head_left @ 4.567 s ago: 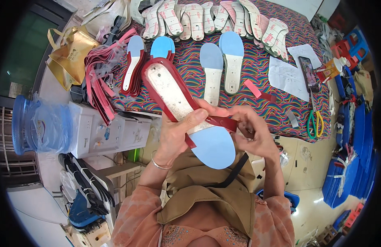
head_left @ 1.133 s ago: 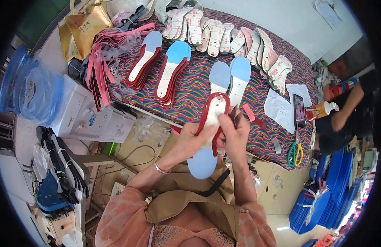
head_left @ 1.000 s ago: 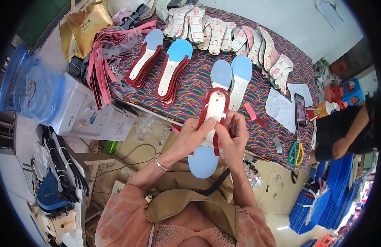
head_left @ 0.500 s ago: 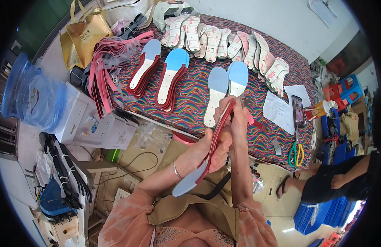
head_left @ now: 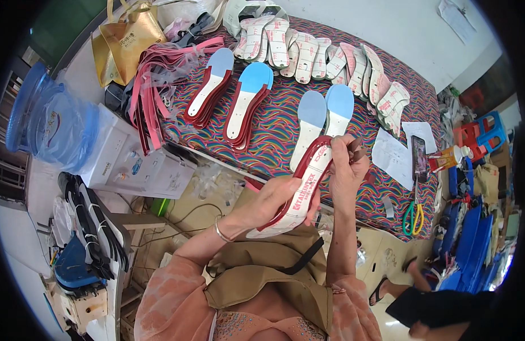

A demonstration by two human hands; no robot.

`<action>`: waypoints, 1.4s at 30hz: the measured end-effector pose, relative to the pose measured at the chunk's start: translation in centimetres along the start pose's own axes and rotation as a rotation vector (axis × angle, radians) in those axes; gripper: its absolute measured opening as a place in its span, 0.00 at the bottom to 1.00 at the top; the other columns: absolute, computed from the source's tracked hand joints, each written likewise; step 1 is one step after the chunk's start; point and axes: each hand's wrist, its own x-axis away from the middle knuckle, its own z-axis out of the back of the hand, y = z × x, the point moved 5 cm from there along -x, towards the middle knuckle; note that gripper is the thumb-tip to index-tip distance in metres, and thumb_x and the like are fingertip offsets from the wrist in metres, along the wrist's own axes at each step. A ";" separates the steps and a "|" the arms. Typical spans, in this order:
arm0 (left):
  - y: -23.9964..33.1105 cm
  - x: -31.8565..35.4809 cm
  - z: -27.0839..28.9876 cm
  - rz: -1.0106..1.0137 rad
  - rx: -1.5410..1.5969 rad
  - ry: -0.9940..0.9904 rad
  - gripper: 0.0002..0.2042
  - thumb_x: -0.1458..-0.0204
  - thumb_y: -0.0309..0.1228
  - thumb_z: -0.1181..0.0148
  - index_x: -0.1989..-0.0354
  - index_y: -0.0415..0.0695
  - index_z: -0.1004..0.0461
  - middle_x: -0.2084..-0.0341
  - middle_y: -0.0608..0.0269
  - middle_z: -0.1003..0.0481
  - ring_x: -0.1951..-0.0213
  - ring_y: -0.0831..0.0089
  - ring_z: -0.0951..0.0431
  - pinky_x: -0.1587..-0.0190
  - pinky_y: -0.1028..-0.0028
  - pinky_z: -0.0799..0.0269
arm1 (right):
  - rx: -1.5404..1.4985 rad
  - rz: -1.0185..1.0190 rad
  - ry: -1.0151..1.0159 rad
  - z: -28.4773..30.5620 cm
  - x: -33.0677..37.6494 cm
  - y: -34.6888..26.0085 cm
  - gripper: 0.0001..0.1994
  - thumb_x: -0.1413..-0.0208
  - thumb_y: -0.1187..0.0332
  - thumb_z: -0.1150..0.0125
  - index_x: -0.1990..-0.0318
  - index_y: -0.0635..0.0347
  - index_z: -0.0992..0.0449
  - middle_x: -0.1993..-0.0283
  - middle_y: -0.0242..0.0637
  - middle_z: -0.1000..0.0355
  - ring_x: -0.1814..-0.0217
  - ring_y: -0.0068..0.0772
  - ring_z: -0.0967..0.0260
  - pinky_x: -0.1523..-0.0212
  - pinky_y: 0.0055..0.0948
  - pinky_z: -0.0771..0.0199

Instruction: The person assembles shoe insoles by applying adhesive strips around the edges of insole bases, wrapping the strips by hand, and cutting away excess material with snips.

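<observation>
My left hand grips a long shoe insole, white with a dark red wrapped edge, held up on its side over my lap. My right hand pinches the insole's far end near the toe. Just beyond it, two plain insoles with blue heels lie side by side on the striped cloth. Two stacks of red-edged insoles sit further left.
A table under a multicoloured wavy cloth holds a row of white and pink insoles at the back, pink strips, papers, a phone and green-handled scissors. A blue water jug stands left. Another person's foot shows lower right.
The insole has turned from facing me flat to standing on its edge. My right hand slid to its far tip. My view shifted a little.
</observation>
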 end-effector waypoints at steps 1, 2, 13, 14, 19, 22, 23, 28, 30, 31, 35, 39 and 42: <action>0.0 0.2 0.0 -0.029 -0.134 0.007 0.24 0.35 0.44 0.63 0.47 0.32 0.35 0.71 0.58 0.27 0.71 0.73 0.25 0.68 0.76 0.28 | 0.058 0.000 -0.025 -0.4 0.1 -0.4 0.06 0.42 0.70 0.41 0.68 0.63 0.27 0.75 0.23 0.33 0.73 0.12 0.41 0.72 0.18 0.41; 0.0 0.0 0.3 -0.036 -0.182 -0.012 0.22 0.35 0.43 0.62 0.50 0.32 0.34 0.69 0.56 0.26 0.69 0.72 0.23 0.66 0.74 0.27 | 0.116 0.000 -0.051 -0.7 0.3 -0.6 0.06 0.42 0.70 0.41 0.68 0.64 0.27 0.74 0.23 0.33 0.72 0.13 0.40 0.70 0.18 0.39; 0.8 -0.1 1.9 0.157 -0.201 0.110 0.25 0.35 0.46 0.62 0.59 0.33 0.29 0.75 0.55 0.23 0.76 0.72 0.21 0.70 0.77 0.23 | 0.434 -0.175 -0.530 -2.1 -0.4 -1.4 0.09 0.43 0.70 0.41 0.72 0.66 0.26 0.80 0.25 0.34 0.79 0.11 0.42 0.80 0.18 0.45; 0.7 0.1 2.0 0.154 -0.203 0.118 0.25 0.35 0.46 0.62 0.59 0.33 0.29 0.75 0.55 0.23 0.76 0.72 0.21 0.70 0.77 0.23 | 0.487 -0.134 -0.574 -1.8 -0.7 -0.7 0.09 0.43 0.71 0.42 0.73 0.65 0.26 0.82 0.25 0.34 0.78 0.10 0.39 0.79 0.18 0.43; 1.2 0.2 2.8 0.200 -0.006 0.033 0.24 0.36 0.45 0.58 0.49 0.33 0.30 0.67 0.54 0.22 0.68 0.72 0.20 0.65 0.76 0.23 | 0.076 -0.236 -0.191 0.6 0.5 1.6 0.10 0.41 0.67 0.45 0.69 0.65 0.25 0.80 0.27 0.30 0.80 0.13 0.38 0.80 0.18 0.43; 3.1 0.1 4.0 -0.124 -0.103 0.069 0.28 0.38 0.42 0.52 0.36 0.36 0.44 0.53 0.55 0.26 0.58 0.71 0.23 0.51 0.74 0.28 | -0.423 -0.379 0.044 3.1 1.4 4.5 0.10 0.41 0.63 0.44 0.70 0.58 0.27 0.82 0.23 0.34 0.87 0.12 0.46 0.88 0.15 0.54; 2.4 0.1 5.4 -0.217 -0.206 0.055 0.28 0.38 0.41 0.51 0.36 0.36 0.44 0.53 0.56 0.26 0.58 0.71 0.23 0.51 0.75 0.29 | -0.432 -0.383 0.032 1.0 1.9 4.4 0.10 0.41 0.63 0.44 0.70 0.58 0.27 0.82 0.23 0.34 0.87 0.12 0.46 0.88 0.15 0.54; 3.0 0.7 12.2 -0.444 -0.727 0.439 0.19 0.43 0.34 0.45 0.46 0.37 0.32 0.61 0.62 0.24 0.61 0.76 0.25 0.54 0.77 0.30 | -0.314 -0.764 0.125 -1.5 6.3 9.1 0.15 0.37 0.59 0.48 0.74 0.58 0.28 0.88 0.20 0.46 0.90 0.12 0.55 0.89 0.20 0.58; 7.7 -0.1 12.7 -0.464 -0.291 0.667 0.09 0.45 0.29 0.43 0.60 0.37 0.22 0.67 0.68 0.22 0.65 0.82 0.26 0.59 0.78 0.29 | -0.366 -0.793 -0.107 -2.6 7.9 9.2 0.14 0.38 0.62 0.48 0.73 0.60 0.28 0.87 0.19 0.49 0.90 0.12 0.58 0.89 0.19 0.60; 10.2 -0.1 14.7 -0.584 -0.383 0.860 0.09 0.46 0.29 0.43 0.61 0.37 0.23 0.70 0.71 0.24 0.70 0.85 0.29 0.66 0.81 0.32 | -0.364 -0.802 -0.103 -2.3 8.1 9.4 0.14 0.38 0.62 0.48 0.73 0.60 0.28 0.87 0.19 0.49 0.90 0.12 0.58 0.89 0.19 0.60; 17.7 -0.4 23.6 -0.609 -1.009 1.077 0.11 0.47 0.34 0.41 0.68 0.37 0.21 0.82 0.73 0.28 0.79 0.83 0.37 0.76 0.75 0.41 | 0.144 -0.530 0.081 3.4 7.9 8.5 0.11 0.41 0.67 0.43 0.75 0.61 0.25 0.83 0.19 0.40 0.83 0.08 0.50 0.83 0.17 0.57; 16.9 -2.4 31.8 -0.382 -1.486 1.071 0.14 0.49 0.35 0.41 0.61 0.35 0.22 0.74 0.50 0.24 0.73 0.62 0.27 0.67 0.64 0.32 | 0.427 -0.377 0.058 6.3 8.4 9.2 0.09 0.42 0.70 0.43 0.72 0.65 0.25 0.79 0.23 0.35 0.78 0.14 0.41 0.78 0.20 0.45; 15.0 -3.2 30.8 -0.322 -1.710 1.067 0.17 0.51 0.35 0.40 0.56 0.36 0.24 0.64 0.42 0.25 0.64 0.49 0.25 0.59 0.58 0.30 | 0.669 -0.226 -0.081 6.1 9.2 10.2 0.06 0.44 0.71 0.41 0.70 0.65 0.24 0.77 0.30 0.31 0.77 0.22 0.36 0.76 0.24 0.38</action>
